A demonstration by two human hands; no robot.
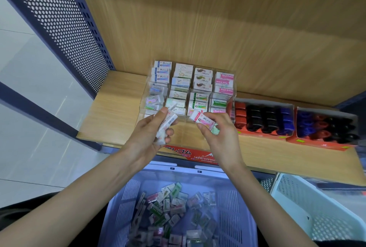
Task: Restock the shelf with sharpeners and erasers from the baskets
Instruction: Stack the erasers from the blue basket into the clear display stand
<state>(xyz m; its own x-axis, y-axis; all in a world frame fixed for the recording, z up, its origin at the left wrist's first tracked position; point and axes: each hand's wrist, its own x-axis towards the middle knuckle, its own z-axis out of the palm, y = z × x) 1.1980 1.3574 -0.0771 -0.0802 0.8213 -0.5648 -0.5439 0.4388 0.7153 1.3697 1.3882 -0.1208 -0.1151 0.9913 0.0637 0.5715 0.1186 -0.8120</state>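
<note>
Item 1, wooden shelf (114, 112): the board runs from 9 o'clock to 3 o'clock across the middle of the view; a perforated blue side panel (59, 18) stands at 10 o'clock

Item 2, clear display case (145, 96): on the shelf, at 12 o'clock of the hands; four columns of sleeved erasers (202, 82) fill its compartments

Item 3, red carton (257, 132): on the shelf at 3 o'clock of the case, just beside it; holds sharpeners (255, 116) in red, black and blue rows. A second red carton (320, 145) sits farther out at 3 o'clock with blue, red and black ones

Item 4, left hand (150, 131): before the case's 7 o'clock corner; fingers and thumb curl round a stack of erasers (167, 125) in white sleeves

Item 5, right hand (216, 132): at 3 o'clock of the left hand, apart from it; thumb and fingers pinch a single eraser (202, 120), white with a pink band, near the case's front wall; contact with the wall cannot be told

Item 6, red printed box (190, 154): at the shelf's front edge, 6 o'clock of the hands, partly hidden by the wrists

Item 7, lavender basket (126, 197): at 6 o'clock of the view, between the forearms; loose erasers (174, 213) heaped on its floor

Item 8, white basket (297, 197): at 4 o'clock, just beside the lavender basket; contents not visible
</note>
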